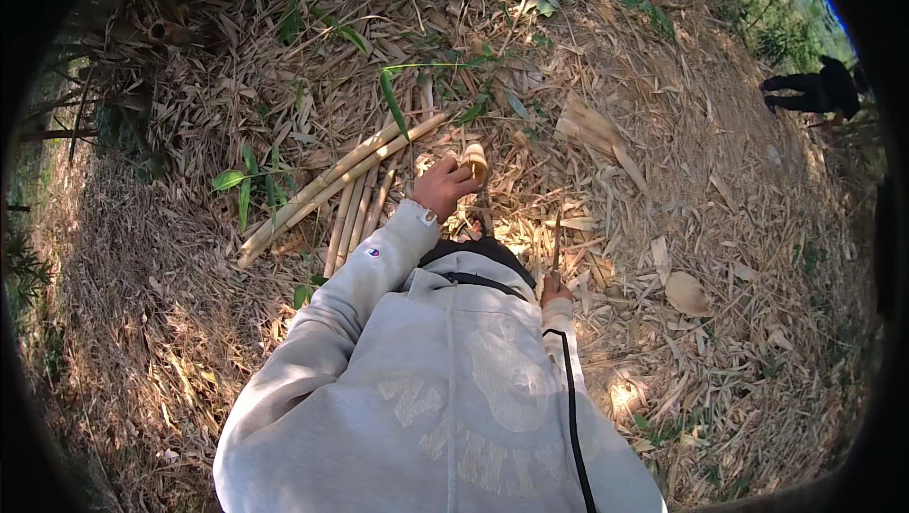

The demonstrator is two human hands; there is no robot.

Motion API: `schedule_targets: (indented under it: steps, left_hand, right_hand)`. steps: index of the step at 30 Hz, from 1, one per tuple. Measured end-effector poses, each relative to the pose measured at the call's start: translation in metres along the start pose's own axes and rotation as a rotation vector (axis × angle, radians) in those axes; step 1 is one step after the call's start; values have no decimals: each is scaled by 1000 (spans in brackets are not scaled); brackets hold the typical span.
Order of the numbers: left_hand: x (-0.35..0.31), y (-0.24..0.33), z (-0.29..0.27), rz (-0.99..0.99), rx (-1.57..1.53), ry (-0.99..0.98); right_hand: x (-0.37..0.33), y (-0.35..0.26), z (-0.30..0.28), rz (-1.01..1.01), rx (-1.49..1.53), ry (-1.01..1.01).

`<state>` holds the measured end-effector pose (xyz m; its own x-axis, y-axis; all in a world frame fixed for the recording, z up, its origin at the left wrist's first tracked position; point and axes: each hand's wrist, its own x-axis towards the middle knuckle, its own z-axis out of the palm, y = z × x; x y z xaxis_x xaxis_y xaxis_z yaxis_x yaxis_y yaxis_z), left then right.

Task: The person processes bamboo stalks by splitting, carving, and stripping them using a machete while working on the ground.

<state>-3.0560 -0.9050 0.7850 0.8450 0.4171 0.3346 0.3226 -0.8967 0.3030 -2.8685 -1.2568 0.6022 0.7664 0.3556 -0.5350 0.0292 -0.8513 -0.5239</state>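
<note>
My left hand (pixel 445 189) is in front of my body, its fingers closed round a curled, pale tan piece of bamboo sheath (pixel 475 161). Down by my right side, my right hand (pixel 555 288) grips a long, narrow knife (pixel 557 240) with the blade pointing away from me. Just left of my left hand, long cut bamboo stalks (pixel 343 181) lie slantwise on the ground. Several shorter bamboo pieces (pixel 352 219) rest beneath them, beside my left sleeve.
Dry bamboo leaves and sheaths cover the ground. A large dry sheath (pixel 592 129) lies ahead on the right, and a rounded tan husk (pixel 686 294) farther right. Green leafy sprigs (pixel 393 101) stand near the stalks. A person in dark clothes (pixel 822 90) is at the far right.
</note>
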Motion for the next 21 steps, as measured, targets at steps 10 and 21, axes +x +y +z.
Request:
schedule_targets:
  steps: [10,21]
  left_hand:
    - [36,5,-7,-41,37,71]
    - [34,1,-1,-111,-5,73]
  right_hand:
    - [-67,-207,-110,-397,255,-28]
    - [-76,-275,-85,-605,116,-267]
